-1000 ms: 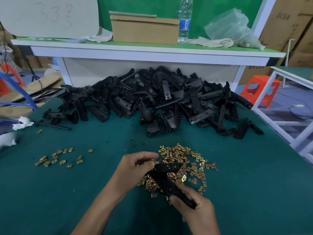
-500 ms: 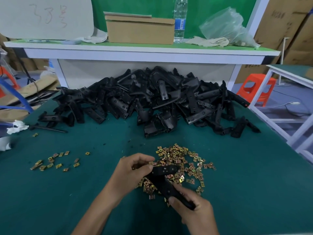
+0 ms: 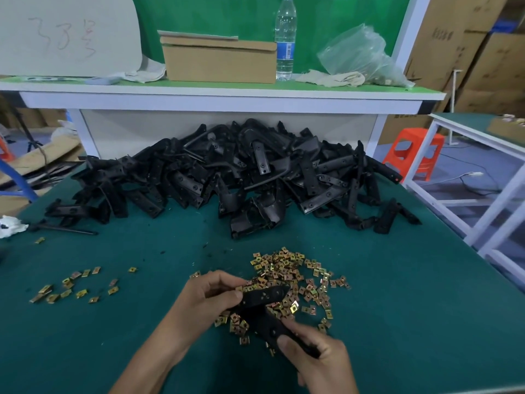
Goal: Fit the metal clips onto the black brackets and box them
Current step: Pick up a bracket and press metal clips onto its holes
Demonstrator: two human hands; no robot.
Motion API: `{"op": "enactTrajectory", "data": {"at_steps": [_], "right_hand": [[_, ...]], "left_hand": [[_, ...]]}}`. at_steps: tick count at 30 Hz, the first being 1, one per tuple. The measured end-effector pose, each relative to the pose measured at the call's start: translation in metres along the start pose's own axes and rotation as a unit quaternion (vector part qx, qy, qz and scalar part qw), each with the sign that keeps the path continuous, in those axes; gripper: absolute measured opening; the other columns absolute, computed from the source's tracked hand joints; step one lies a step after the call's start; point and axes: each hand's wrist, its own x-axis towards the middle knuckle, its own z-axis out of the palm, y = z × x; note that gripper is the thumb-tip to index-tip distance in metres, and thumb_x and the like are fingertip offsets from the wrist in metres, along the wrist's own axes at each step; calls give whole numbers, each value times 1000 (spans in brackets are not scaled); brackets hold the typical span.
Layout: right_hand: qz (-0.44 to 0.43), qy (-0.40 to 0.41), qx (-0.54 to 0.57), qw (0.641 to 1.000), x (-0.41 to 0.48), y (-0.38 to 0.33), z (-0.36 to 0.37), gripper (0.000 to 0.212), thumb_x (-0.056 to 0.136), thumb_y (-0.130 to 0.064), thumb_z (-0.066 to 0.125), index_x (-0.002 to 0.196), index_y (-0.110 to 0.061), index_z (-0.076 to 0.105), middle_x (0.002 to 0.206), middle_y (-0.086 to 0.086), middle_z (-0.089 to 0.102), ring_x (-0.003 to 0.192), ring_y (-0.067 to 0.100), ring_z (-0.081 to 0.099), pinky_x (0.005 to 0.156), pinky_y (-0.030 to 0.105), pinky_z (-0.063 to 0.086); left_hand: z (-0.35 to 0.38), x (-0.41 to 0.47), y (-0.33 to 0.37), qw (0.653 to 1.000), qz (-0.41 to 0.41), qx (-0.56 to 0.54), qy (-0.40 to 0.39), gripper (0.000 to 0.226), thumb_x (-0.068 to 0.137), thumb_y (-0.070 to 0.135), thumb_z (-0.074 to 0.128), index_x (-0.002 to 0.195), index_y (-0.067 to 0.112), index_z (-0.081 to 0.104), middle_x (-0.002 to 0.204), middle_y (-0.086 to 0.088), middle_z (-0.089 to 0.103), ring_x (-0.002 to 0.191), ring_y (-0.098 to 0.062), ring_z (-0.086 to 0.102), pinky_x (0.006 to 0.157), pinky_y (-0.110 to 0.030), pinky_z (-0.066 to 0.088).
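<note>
I hold one black bracket (image 3: pixel 262 309) over a heap of small gold metal clips (image 3: pixel 292 280) on the green table. My right hand (image 3: pixel 318 362) grips the bracket's lower end. My left hand (image 3: pixel 210 300) pinches its upper end with thumb and fingers; whether a clip sits under the fingertips is hidden. A big pile of black brackets (image 3: pixel 241 177) lies across the back of the table. A cardboard box (image 3: pixel 218 59) stands on the raised shelf behind it.
A smaller scatter of clips (image 3: pixel 74 285) lies at the left. The shelf (image 3: pixel 227 98) also carries a water bottle (image 3: pixel 285 38) and a plastic bag (image 3: pixel 360 56). An orange stool (image 3: pixel 412 152) and a white frame (image 3: pixel 488 194) stand off the table's right edge.
Both hands keep their hold on the bracket over the clip heap. The left fingers have shifted slightly at its upper end.
</note>
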Motion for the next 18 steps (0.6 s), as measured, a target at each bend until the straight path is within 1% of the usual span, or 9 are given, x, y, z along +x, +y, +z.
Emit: {"op": "enactTrajectory", "data": {"at_steps": [2, 4, 7, 9, 10, 13, 16, 18], "right_hand": [[-2, 2, -4, 1000, 0, 0, 1, 30, 80, -22, 86, 93, -49, 79, 74, 6, 76, 46, 20, 55, 48, 24, 44], [-3, 3, -7, 1000, 0, 0, 1, 30, 80, -22, 86, 92, -48, 80, 73, 7, 76, 46, 19, 55, 47, 24, 44], [2, 1, -3, 1000, 1, -1, 1, 28, 80, -22, 86, 92, -47, 80, 71, 6, 75, 46, 19, 54, 47, 23, 42], [6, -2, 5, 1000, 1, -3, 1, 25, 81, -21, 85, 93, -43, 81, 72, 6, 76, 46, 20, 53, 46, 23, 42], [7, -4, 7, 1000, 1, -3, 0, 24, 81, -21, 85, 93, -42, 82, 73, 7, 76, 46, 21, 53, 46, 23, 42], [6, -2, 11, 1000, 1, -3, -1, 24, 81, -22, 84, 93, -42, 82, 68, 8, 74, 45, 22, 53, 46, 23, 42], [2, -4, 8, 1000, 2, -3, -2, 23, 81, -24, 83, 92, -44, 81, 63, 10, 71, 43, 21, 53, 45, 23, 42], [1, -2, -9, 1000, 2, -3, -2, 23, 81, -24, 84, 93, -44, 81, 64, 7, 72, 43, 22, 55, 45, 23, 43]], "left_hand": [[-1, -2, -2, 1000, 6, 1, 1, 26, 90, 2, 70, 90, 25, 80, 97, -8, 75, 86, -14, 68, 76, -21, 53], [-3, -4, -4, 1000, 11, 16, 6, 26, 90, 4, 71, 92, 28, 80, 99, -6, 75, 88, -13, 68, 77, -21, 52], [-4, -8, -8, 997, 28, 66, 0, 32, 88, 11, 76, 100, 41, 76, 102, 4, 75, 91, -9, 68, 79, -15, 50], [-4, -9, -10, 992, 50, 117, -10, 42, 83, 19, 82, 106, 52, 70, 104, 13, 73, 96, -4, 67, 81, -11, 48], [-3, -9, -11, 988, 62, 138, -6, 45, 81, 22, 84, 108, 55, 67, 105, 17, 72, 99, -2, 66, 83, -12, 48], [0, -6, -14, 982, 88, 168, 16, 45, 80, 29, 86, 110, 54, 65, 108, 22, 71, 106, 2, 64, 89, -19, 48], [2, -3, -15, 978, 111, 174, 12, 37, 82, 30, 83, 107, 53, 67, 105, 23, 72, 104, 2, 65, 84, -14, 47], [2, -2, -18, 975, 112, 194, 9, 32, 85, 34, 80, 106, 54, 67, 104, 25, 71, 104, 4, 64, 86, -19, 48]]}}
